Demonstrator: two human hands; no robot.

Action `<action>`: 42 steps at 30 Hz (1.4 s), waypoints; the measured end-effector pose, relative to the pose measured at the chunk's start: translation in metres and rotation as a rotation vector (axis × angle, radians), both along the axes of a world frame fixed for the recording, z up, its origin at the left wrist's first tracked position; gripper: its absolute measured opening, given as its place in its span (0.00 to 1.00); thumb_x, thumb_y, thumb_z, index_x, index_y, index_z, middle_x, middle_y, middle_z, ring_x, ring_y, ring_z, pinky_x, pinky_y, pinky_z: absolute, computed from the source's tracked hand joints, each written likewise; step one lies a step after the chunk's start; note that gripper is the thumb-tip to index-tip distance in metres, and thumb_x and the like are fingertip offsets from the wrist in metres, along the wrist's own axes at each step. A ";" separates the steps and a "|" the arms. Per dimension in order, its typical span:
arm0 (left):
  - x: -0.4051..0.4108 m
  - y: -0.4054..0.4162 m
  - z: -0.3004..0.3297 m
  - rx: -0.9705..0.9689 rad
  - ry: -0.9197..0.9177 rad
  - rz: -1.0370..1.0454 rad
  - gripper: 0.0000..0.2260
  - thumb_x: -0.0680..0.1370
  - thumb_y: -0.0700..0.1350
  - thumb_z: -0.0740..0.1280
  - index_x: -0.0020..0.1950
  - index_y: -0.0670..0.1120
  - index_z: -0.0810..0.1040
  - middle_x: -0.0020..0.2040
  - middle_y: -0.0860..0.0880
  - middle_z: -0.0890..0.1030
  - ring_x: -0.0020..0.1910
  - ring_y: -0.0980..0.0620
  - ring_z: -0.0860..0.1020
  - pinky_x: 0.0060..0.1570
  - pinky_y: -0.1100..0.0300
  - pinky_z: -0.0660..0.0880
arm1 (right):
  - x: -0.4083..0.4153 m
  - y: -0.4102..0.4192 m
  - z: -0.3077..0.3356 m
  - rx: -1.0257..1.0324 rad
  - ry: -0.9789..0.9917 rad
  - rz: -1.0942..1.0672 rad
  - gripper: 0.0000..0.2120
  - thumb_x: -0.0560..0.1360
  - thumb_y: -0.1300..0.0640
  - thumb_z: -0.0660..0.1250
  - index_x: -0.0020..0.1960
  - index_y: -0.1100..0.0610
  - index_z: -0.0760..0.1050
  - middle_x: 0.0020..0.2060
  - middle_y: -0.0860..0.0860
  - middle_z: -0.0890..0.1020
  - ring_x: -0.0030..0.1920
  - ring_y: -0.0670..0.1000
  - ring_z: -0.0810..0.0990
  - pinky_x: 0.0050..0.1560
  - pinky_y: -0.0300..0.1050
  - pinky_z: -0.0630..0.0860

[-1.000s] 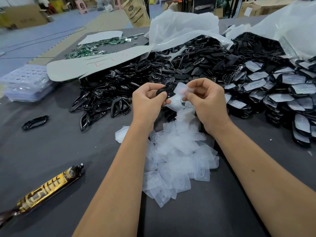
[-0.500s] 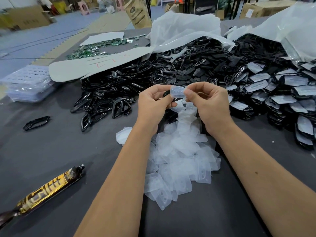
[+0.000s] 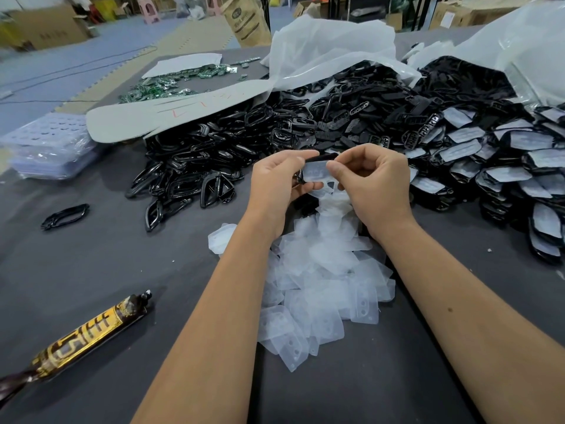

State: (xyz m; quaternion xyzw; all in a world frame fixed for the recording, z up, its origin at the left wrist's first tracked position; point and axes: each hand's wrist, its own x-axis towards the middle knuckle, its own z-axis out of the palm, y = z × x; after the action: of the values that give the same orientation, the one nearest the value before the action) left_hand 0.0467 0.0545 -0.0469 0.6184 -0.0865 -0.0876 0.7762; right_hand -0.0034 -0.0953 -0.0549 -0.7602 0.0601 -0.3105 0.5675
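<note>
Left hand (image 3: 275, 182) sat just above centre, grip curled round a black shell (image 3: 327, 155) that was mostly hidden behind the fingers. Right hand (image 3: 377, 186) was at its 3 o'clock, with thumb and forefinger pinching a clear pad (image 3: 315, 173) flat against the shell. Both pieces were held in the air above the pad pile (image 3: 321, 270), which lay on the worktop (image 3: 91, 264) at 6 o'clock of the hands.

Frame heap (image 3: 208, 160) was at 10 o'clock, covered shells (image 3: 501, 172) at 3 o'clock, and the tube (image 3: 82, 338) at 8 o'clock, well apart.

Step judged: fitting the pad onto the shell. Could not tell whether it was seated. Next move probably calls for squaring the pad's edges to the shell, then pressing it down with the right thumb while the left grip keeps the shell from turning.
</note>
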 end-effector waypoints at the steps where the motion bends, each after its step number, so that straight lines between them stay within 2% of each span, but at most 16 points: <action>1: 0.000 0.000 -0.001 0.018 -0.012 -0.005 0.11 0.79 0.34 0.65 0.51 0.41 0.87 0.45 0.41 0.86 0.39 0.46 0.84 0.46 0.55 0.83 | 0.000 0.000 0.001 -0.003 -0.001 -0.019 0.05 0.73 0.59 0.79 0.42 0.57 0.84 0.35 0.50 0.86 0.35 0.51 0.85 0.42 0.47 0.83; 4: 0.001 0.000 -0.004 0.083 -0.053 -0.017 0.11 0.77 0.30 0.69 0.54 0.42 0.86 0.38 0.46 0.85 0.37 0.49 0.84 0.51 0.53 0.84 | -0.002 0.002 0.002 -0.016 -0.001 -0.050 0.05 0.72 0.59 0.79 0.41 0.56 0.84 0.34 0.49 0.86 0.34 0.51 0.85 0.41 0.47 0.84; 16: 0.000 -0.001 -0.005 0.094 -0.064 -0.020 0.10 0.78 0.29 0.70 0.54 0.40 0.85 0.41 0.45 0.87 0.35 0.51 0.83 0.43 0.61 0.82 | -0.002 0.005 0.004 -0.075 0.004 -0.099 0.05 0.74 0.58 0.78 0.42 0.57 0.84 0.34 0.46 0.85 0.34 0.44 0.82 0.39 0.39 0.81; 22: -0.001 0.000 -0.003 0.121 -0.025 0.012 0.11 0.77 0.29 0.69 0.53 0.42 0.86 0.40 0.45 0.87 0.33 0.50 0.83 0.39 0.63 0.80 | 0.002 0.001 0.002 0.034 0.075 -0.109 0.10 0.81 0.53 0.69 0.45 0.57 0.83 0.32 0.48 0.83 0.30 0.46 0.79 0.36 0.44 0.77; 25: -0.001 0.000 -0.002 0.100 -0.013 0.011 0.10 0.77 0.29 0.70 0.53 0.41 0.86 0.40 0.45 0.87 0.33 0.49 0.83 0.39 0.62 0.81 | 0.003 0.001 0.003 0.120 0.094 -0.029 0.12 0.83 0.52 0.66 0.46 0.58 0.82 0.33 0.49 0.83 0.31 0.47 0.79 0.32 0.40 0.74; 28: 0.000 0.000 -0.003 0.067 -0.007 0.001 0.10 0.77 0.29 0.69 0.53 0.40 0.86 0.41 0.43 0.86 0.33 0.48 0.83 0.42 0.60 0.82 | 0.003 0.001 0.002 0.059 0.119 0.056 0.08 0.81 0.53 0.70 0.45 0.54 0.83 0.33 0.48 0.83 0.33 0.48 0.81 0.33 0.38 0.74; 31: 0.000 0.000 -0.002 0.044 -0.019 -0.033 0.10 0.78 0.28 0.68 0.53 0.40 0.85 0.43 0.42 0.86 0.34 0.49 0.83 0.42 0.61 0.81 | 0.003 -0.001 0.002 0.052 0.124 0.090 0.03 0.77 0.57 0.75 0.48 0.56 0.83 0.36 0.50 0.85 0.34 0.48 0.82 0.36 0.38 0.75; 37: -0.002 0.000 -0.001 0.048 -0.059 -0.033 0.10 0.79 0.29 0.67 0.54 0.40 0.85 0.44 0.43 0.87 0.33 0.50 0.83 0.38 0.64 0.79 | 0.001 -0.001 0.002 0.127 0.085 0.085 0.03 0.77 0.58 0.75 0.46 0.56 0.83 0.34 0.50 0.86 0.31 0.46 0.82 0.31 0.37 0.75; 40: -0.001 0.000 -0.001 0.052 -0.081 0.021 0.10 0.79 0.30 0.68 0.53 0.42 0.85 0.42 0.44 0.87 0.34 0.50 0.83 0.37 0.65 0.78 | 0.001 -0.001 0.003 0.222 0.103 0.066 0.08 0.80 0.55 0.71 0.44 0.56 0.81 0.34 0.52 0.85 0.30 0.48 0.81 0.27 0.41 0.73; 42: 0.000 0.001 -0.002 0.063 -0.103 0.039 0.10 0.78 0.30 0.69 0.52 0.43 0.85 0.40 0.46 0.86 0.34 0.50 0.83 0.38 0.64 0.79 | 0.001 0.000 0.003 0.176 0.118 0.035 0.10 0.79 0.53 0.73 0.42 0.56 0.81 0.33 0.52 0.85 0.28 0.49 0.82 0.25 0.41 0.73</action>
State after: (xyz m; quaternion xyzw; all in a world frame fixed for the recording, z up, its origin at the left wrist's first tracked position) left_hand 0.0462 0.0555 -0.0488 0.6477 -0.1113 -0.0433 0.7525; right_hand -0.0023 -0.0958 -0.0520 -0.7254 0.1073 -0.2488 0.6327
